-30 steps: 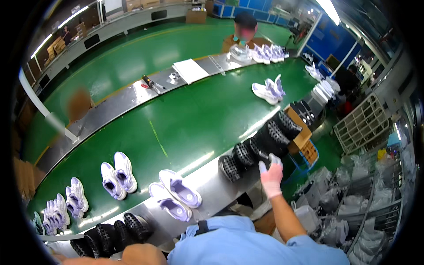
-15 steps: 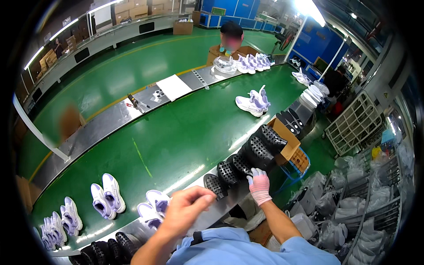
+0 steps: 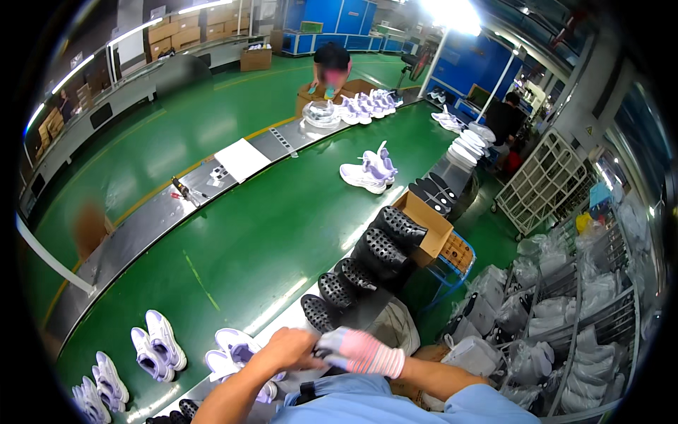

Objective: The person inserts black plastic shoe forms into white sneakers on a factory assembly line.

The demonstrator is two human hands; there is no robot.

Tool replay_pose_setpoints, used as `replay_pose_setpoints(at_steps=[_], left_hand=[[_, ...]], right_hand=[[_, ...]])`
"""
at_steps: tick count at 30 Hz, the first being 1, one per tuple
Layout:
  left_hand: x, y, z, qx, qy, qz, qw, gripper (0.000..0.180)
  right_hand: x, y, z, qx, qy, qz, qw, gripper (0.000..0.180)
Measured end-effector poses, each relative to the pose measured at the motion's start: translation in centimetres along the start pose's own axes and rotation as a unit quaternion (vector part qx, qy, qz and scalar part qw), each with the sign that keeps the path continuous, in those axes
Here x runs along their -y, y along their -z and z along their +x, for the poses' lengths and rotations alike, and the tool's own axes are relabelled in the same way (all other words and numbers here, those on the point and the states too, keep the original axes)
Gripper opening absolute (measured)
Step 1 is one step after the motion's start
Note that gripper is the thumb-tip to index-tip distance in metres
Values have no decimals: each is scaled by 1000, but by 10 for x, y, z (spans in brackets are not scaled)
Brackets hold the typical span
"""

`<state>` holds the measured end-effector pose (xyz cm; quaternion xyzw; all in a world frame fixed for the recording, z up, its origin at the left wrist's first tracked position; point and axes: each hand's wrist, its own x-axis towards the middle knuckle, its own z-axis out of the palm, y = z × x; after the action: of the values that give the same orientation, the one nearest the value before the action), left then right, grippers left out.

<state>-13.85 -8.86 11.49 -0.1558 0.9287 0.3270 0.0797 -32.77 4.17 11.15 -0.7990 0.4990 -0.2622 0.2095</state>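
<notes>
Fingers of the bare left hand curl inward, meeting those of the gloved right hand close before the blue shirt; whether they grip anything, I cannot tell. White shoes sit just beyond the left forearm, partly hidden. Perforated black forms line the metal ledge, the nearest just beyond the hands, beside the green belt.

a white ceiling lamp is blown out at the upper right; thin white tube lights run along the upper left. the glossy green work surface carries pale glare streaks. straight edges bend toward the black rim; the pink-striped gloved right hand looks slightly soft.
</notes>
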Motion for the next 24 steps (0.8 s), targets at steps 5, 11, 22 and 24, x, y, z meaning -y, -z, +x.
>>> replay_pose_setpoints(at_steps=[5, 11, 22, 24], left_hand=[[18, -46, -55, 24, 51, -66, 996, 70], [25, -44, -107, 33, 130, -65, 989, 87], [46, -81, -149, -158, 160, -189, 956, 66], [61, -72, -156, -317, 255, -105, 908, 68]], right_hand=[[22, -33, 24, 268, -71, -32, 960, 33], [30, -39, 39, 284, -56, 31, 957, 31], [51, -62, 50, 332, -115, 34, 936, 37], [32, -75, 50, 311, -148, -20, 939, 40]])
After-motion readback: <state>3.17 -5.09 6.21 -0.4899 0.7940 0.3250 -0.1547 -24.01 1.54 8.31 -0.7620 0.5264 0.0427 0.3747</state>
